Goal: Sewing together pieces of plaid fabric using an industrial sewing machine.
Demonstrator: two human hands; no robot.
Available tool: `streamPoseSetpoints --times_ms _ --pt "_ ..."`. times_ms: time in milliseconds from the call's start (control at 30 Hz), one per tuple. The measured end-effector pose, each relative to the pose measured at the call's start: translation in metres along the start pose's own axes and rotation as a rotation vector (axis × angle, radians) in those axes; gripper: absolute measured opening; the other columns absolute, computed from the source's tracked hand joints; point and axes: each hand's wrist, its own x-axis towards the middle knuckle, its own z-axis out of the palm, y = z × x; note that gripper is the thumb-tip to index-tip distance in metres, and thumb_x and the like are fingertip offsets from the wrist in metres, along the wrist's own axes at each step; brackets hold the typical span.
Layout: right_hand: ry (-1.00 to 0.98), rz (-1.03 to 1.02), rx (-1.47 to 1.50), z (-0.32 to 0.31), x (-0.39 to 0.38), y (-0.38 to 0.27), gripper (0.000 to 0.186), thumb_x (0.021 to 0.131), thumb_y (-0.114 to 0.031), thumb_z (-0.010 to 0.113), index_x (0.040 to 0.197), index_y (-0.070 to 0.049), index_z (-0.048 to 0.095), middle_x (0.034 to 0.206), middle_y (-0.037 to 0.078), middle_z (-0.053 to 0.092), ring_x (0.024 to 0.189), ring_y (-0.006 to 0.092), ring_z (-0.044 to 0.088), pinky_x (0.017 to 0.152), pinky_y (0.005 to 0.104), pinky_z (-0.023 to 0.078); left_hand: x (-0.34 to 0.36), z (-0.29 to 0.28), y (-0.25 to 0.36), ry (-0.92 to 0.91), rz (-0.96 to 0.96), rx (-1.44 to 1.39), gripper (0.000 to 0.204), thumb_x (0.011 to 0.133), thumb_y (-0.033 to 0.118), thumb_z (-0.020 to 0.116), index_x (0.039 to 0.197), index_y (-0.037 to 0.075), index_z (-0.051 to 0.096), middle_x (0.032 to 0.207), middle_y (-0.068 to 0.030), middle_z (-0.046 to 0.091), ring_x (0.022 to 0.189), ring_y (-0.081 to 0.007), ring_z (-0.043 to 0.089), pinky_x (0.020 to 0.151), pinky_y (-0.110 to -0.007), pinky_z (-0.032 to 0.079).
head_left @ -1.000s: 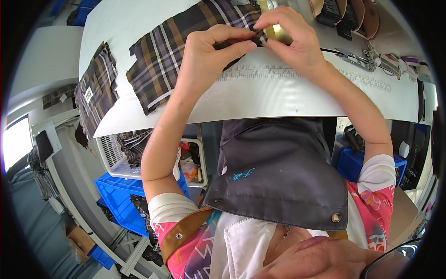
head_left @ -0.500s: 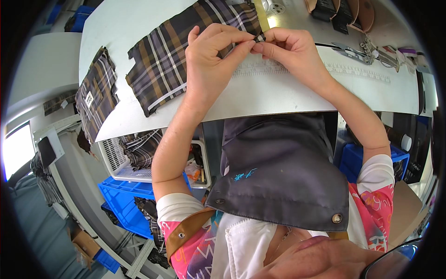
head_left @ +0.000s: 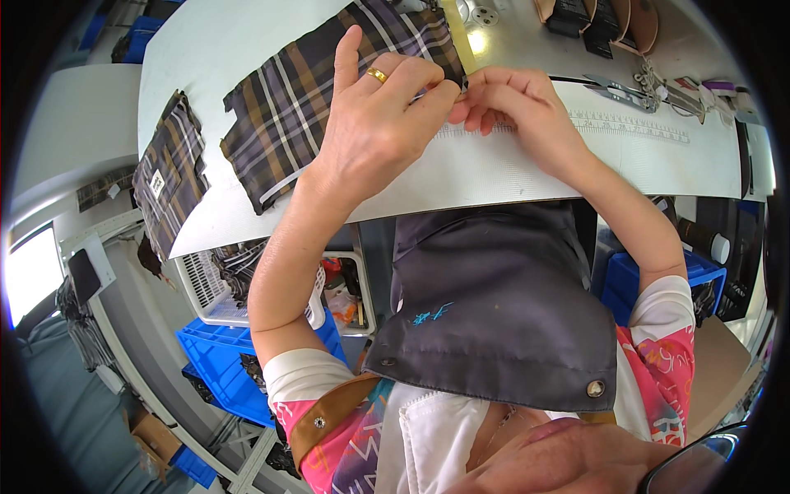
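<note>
A dark brown plaid fabric piece (head_left: 288,99) with white and tan stripes lies on the white worktable (head_left: 461,173). My left hand (head_left: 387,115), a gold ring on one finger, pinches the fabric's lower right edge, index finger and thumb curled in, little finger raised. Beside it my right hand (head_left: 518,111) has its fingertips together at the same corner, by a yellow strip (head_left: 461,37); they partly hide what they grip. A printed ruler scale (head_left: 625,123) runs under my right hand. A second plaid piece with a white label (head_left: 173,169) hangs over the table's left edge.
Scissors (head_left: 617,90) and small tools lie at the back right, below curved tan pieces with black straps (head_left: 597,29). Below the table's front edge are a white basket (head_left: 206,288), blue crates (head_left: 214,362) and another blue crate (head_left: 621,280) on the right.
Both hands have shifted slightly down from the corner. My left hand has turned, showing its back and ring, with the little finger lifted higher. My right fingers have curled beside it.
</note>
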Motion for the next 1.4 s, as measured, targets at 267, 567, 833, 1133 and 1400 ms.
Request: streamPoseSetpoints --times_ms 267,567,833,1133,1400 --pt "0.019 0.115 0.015 0.002 0.006 -0.007 0.027 0.091 -0.026 0.056 0.080 -0.003 0.065 0.068 0.003 0.063 0.058 0.0061 0.055 0.052 0.0193 0.042 -0.005 0.004 -0.006 0.010 0.016 -0.059 0.021 0.064 0.005 0.068 0.083 0.012 0.061 0.085 0.0019 0.055 0.080 -0.0171 0.055 0.099 -0.055 0.030" --pt "-0.006 0.186 0.141 -0.002 0.009 -0.005 0.027 0.090 -0.024 0.057 0.079 -0.002 0.066 0.062 0.003 0.061 0.049 0.0066 0.052 0.043 0.0188 0.038 -0.004 0.016 0.018 0.013 -0.262 0.196 0.025 0.067 0.010 0.067 0.091 0.014 0.059 0.093 0.0022 0.054 0.098 -0.0190 0.051 0.097 -0.058 0.025" --pt "0.028 0.213 0.025 0.000 0.010 -0.008 0.027 0.089 -0.027 0.058 0.076 -0.004 0.066 0.059 0.001 0.060 0.048 0.0048 0.051 0.043 0.0184 0.037 -0.010 0.017 -0.012 0.177 0.048 0.091 0.018 0.061 0.009 0.066 0.077 0.015 0.064 0.079 0.0055 0.057 0.082 -0.0116 0.056 0.106 -0.048 0.017" --pt "-0.043 0.203 0.040 -0.003 0.011 -0.009 0.029 0.091 -0.028 0.055 0.078 -0.004 0.066 0.062 0.002 0.061 0.052 0.0063 0.054 0.047 0.0194 0.040 -0.012 0.012 -0.006 0.123 -0.123 -0.106 0.017 0.064 0.008 0.073 0.077 0.015 0.067 0.078 0.0065 0.058 0.080 -0.0112 0.057 0.107 -0.046 0.017" --pt "0.000 0.181 0.085 -0.016 0.009 -0.005 0.031 0.093 -0.029 0.051 0.091 -0.001 0.064 0.075 0.007 0.064 0.062 0.0100 0.060 0.054 0.0215 0.048 -0.011 0.012 -0.006 0.120 -0.147 -0.114 0.015 0.065 0.008 0.074 0.076 0.015 0.068 0.077 0.0061 0.058 0.080 -0.0110 0.057 0.109 -0.043 0.014"
